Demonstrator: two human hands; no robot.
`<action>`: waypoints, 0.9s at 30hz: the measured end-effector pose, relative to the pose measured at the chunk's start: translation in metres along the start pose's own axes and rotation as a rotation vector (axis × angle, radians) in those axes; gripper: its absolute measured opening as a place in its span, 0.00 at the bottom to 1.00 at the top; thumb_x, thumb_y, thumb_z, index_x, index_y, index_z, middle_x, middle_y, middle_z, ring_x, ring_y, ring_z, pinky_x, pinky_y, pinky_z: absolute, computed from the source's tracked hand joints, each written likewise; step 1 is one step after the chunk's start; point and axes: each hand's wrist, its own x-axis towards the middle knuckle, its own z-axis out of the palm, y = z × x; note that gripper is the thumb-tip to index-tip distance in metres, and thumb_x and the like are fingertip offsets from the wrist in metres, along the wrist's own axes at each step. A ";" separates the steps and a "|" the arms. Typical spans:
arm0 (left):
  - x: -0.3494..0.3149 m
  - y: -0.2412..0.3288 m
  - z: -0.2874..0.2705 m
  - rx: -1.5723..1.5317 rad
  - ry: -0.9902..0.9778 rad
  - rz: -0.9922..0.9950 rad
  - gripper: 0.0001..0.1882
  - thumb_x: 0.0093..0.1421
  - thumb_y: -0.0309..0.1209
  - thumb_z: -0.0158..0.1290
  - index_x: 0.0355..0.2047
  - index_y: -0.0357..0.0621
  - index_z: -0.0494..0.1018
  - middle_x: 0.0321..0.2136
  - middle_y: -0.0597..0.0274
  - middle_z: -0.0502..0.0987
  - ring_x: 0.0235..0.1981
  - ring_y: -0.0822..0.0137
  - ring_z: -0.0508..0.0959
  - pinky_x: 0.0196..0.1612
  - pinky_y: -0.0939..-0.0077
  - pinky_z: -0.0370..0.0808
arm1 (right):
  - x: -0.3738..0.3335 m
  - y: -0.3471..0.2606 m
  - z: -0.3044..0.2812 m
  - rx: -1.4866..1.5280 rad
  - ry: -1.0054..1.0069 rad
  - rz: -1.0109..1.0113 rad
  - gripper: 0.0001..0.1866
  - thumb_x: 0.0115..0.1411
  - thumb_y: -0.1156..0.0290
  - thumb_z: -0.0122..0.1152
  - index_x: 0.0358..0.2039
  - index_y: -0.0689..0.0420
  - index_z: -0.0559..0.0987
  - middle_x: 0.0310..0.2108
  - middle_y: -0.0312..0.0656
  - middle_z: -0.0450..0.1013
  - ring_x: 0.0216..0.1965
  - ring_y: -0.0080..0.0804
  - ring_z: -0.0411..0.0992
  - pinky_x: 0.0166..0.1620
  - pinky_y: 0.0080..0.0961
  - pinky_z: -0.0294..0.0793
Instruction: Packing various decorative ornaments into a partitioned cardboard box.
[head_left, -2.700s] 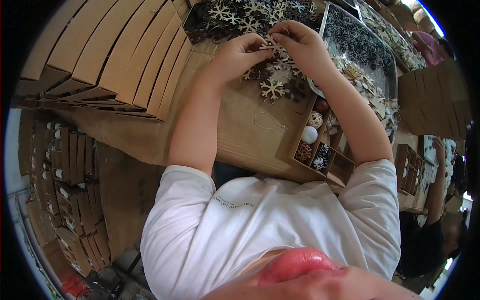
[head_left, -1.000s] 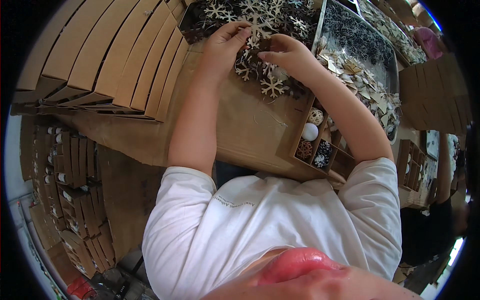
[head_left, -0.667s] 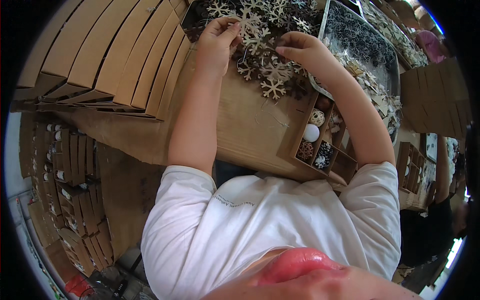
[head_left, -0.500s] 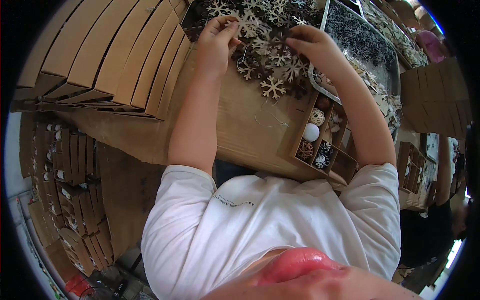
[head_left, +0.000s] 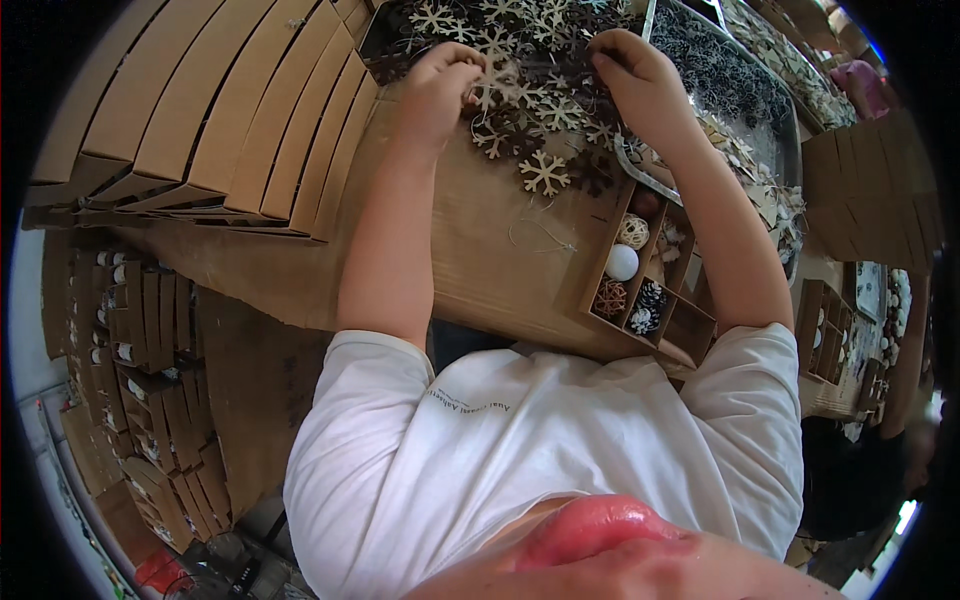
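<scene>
My left hand (head_left: 437, 92) is closed in a pinch at the near left of a heap of pale and dark wooden snowflake ornaments (head_left: 545, 172). A pale wooden snowflake (head_left: 492, 88), smeared by motion, hangs at its fingertips. Across the heap, my right hand (head_left: 645, 85) is also closed, thumb against fingers. What it pinches is too small to make out; a faint thread-like line runs between the hands. Thin strings trail among the snowflakes, and a loose loop of string (head_left: 545, 235) lies on the brown cardboard surface (head_left: 490, 260).
Below my right forearm stands a divided cardboard box (head_left: 600, 325) with a white ball (head_left: 622, 263), wicker balls and a pinecone (head_left: 647, 310). Beyond it is a metal tray (head_left: 797, 190) of grey frosted pieces. Stacked cardboard boxes (head_left: 210, 110) rise at left. Another person's arm (head_left: 905, 350) shows at right.
My hands have moved apart, the right one up and to the right. The snowflake at my left fingertips has dropped lower and blurred.
</scene>
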 end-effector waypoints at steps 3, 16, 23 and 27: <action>0.000 0.006 -0.004 -0.088 0.055 0.003 0.05 0.58 0.26 0.45 0.30 0.42 0.72 0.20 0.74 0.67 0.22 0.82 0.66 0.30 0.86 0.67 | -0.001 0.003 -0.001 0.117 0.011 0.029 0.10 0.61 0.72 0.53 0.42 0.60 0.74 0.31 0.32 0.73 0.33 0.17 0.69 0.39 0.17 0.68; -0.003 -0.002 0.000 0.324 -0.272 0.049 0.08 0.62 0.30 0.47 0.26 0.43 0.68 0.22 0.79 0.60 0.26 0.84 0.58 0.29 0.87 0.57 | 0.002 -0.001 0.000 -0.100 0.136 -0.036 0.09 0.61 0.71 0.54 0.41 0.57 0.76 0.26 0.32 0.72 0.29 0.17 0.67 0.35 0.17 0.67; -0.006 0.003 0.008 -0.055 -0.247 0.064 0.05 0.62 0.30 0.48 0.30 0.44 0.66 0.20 0.71 0.69 0.21 0.79 0.69 0.26 0.82 0.67 | 0.003 0.008 -0.005 -0.046 0.190 -0.034 0.09 0.61 0.70 0.54 0.41 0.58 0.76 0.26 0.31 0.71 0.29 0.15 0.66 0.35 0.15 0.66; -0.008 0.007 0.006 0.050 -0.250 0.034 0.05 0.60 0.29 0.50 0.32 0.44 0.65 0.19 0.69 0.69 0.20 0.78 0.69 0.24 0.81 0.67 | 0.004 0.010 -0.006 -0.024 0.210 0.014 0.09 0.61 0.71 0.54 0.41 0.58 0.77 0.27 0.30 0.71 0.29 0.15 0.66 0.35 0.14 0.66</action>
